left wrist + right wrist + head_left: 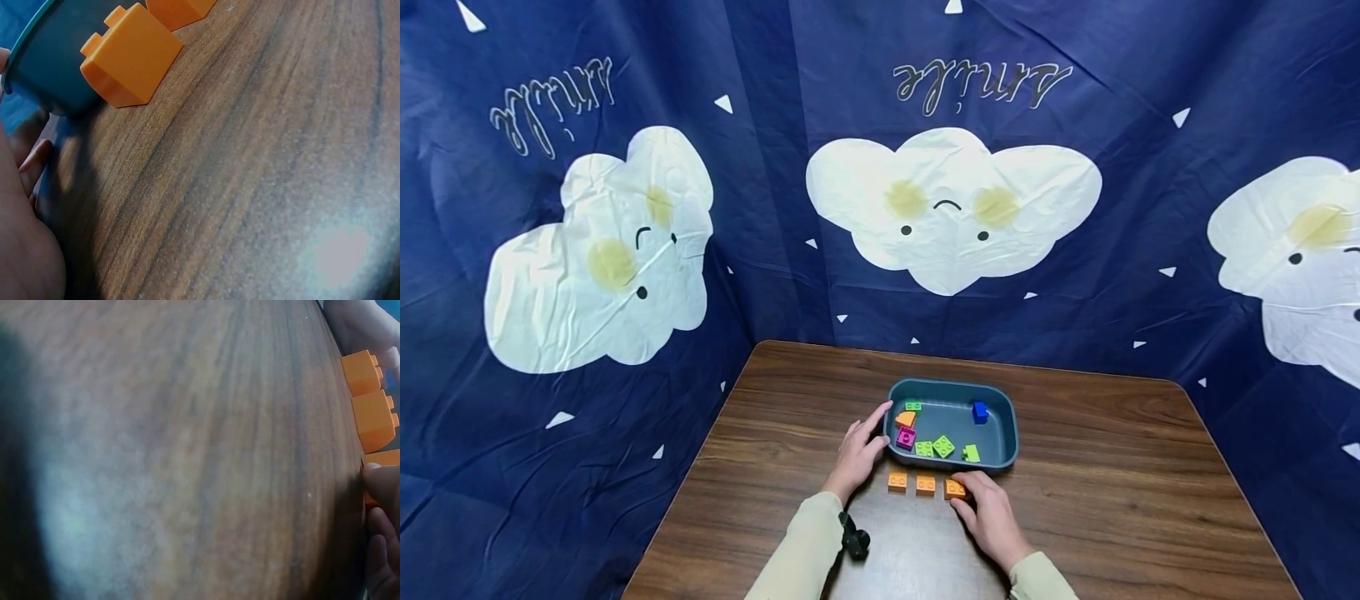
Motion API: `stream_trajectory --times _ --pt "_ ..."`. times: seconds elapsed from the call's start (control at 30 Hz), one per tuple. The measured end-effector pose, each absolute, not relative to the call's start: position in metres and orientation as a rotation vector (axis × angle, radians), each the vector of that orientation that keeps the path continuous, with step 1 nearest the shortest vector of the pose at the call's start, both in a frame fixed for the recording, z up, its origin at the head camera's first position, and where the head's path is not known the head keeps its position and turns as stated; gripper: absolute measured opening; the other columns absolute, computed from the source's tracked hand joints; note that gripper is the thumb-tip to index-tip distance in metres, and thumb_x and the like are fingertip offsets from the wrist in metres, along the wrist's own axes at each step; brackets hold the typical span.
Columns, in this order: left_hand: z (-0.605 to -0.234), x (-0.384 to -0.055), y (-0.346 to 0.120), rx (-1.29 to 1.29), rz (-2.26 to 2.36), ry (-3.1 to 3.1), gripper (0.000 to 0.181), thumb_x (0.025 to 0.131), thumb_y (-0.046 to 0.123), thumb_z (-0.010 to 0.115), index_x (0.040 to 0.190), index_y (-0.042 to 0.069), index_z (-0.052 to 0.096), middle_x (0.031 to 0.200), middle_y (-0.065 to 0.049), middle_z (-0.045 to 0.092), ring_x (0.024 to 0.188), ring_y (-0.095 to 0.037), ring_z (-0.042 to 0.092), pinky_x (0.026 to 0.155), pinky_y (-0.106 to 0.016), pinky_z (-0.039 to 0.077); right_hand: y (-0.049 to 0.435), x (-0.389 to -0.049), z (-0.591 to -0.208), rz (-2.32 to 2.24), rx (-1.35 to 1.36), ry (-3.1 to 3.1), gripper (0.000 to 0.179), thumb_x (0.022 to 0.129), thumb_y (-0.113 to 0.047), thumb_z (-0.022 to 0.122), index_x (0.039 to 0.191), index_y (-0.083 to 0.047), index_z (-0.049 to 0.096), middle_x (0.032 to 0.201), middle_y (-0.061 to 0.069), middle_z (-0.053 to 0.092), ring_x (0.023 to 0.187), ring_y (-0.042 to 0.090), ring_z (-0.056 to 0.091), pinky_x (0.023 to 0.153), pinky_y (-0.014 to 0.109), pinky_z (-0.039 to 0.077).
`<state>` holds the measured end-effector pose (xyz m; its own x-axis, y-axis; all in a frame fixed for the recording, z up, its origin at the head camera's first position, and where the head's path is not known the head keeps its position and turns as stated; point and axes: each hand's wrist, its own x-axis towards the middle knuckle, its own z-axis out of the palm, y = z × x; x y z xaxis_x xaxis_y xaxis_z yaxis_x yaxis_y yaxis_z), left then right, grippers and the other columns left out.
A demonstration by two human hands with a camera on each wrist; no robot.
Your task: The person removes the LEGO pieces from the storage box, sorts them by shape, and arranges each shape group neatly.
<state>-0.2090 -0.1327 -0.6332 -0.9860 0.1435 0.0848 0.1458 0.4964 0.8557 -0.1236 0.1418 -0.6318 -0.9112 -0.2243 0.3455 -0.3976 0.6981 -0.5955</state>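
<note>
In the head view my right hand (992, 512) pinches an orange toy brick (955, 489) between thumb and fingers, at the right end of a short row on the table. Two more orange bricks, a left one (897, 482) and a middle one (925, 485), stand beside it with studs up. Against the left side of a dark teal tray (951, 384) rests my left hand (856, 458), its thumb and fingers spread along the rim. The left wrist view shows an orange brick (131, 59) with a sloped side, close to the tray wall.
Inside the tray lie a blue brick (981, 412), a magenta brick (906, 437), a rounded orange piece (907, 418) and several green bricks (943, 447). The brown wooden table (1120, 467) ends at a blue curtain (760, 250) with cloud prints.
</note>
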Motion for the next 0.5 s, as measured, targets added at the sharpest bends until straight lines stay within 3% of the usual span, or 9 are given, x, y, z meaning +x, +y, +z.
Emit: stream_trajectory --times 0.5 --pt "-0.6308 -0.2073 -0.1312 -0.261 -1.563 -2.693 0.064 0.100 0.022 0.057 0.159 0.043 0.045 0.163 0.004 0.046 0.156 -0.044 0.027 0.123 -0.067 0.013 0.1420 -0.1242 -0.6328 1.004 0.481 -2.677 0.033 0.081 -0.004 0.088 0.112 -0.008 0.077 0.106 -0.001 0.072 0.101 0.014 0.069 0.090 0.039 0.058"
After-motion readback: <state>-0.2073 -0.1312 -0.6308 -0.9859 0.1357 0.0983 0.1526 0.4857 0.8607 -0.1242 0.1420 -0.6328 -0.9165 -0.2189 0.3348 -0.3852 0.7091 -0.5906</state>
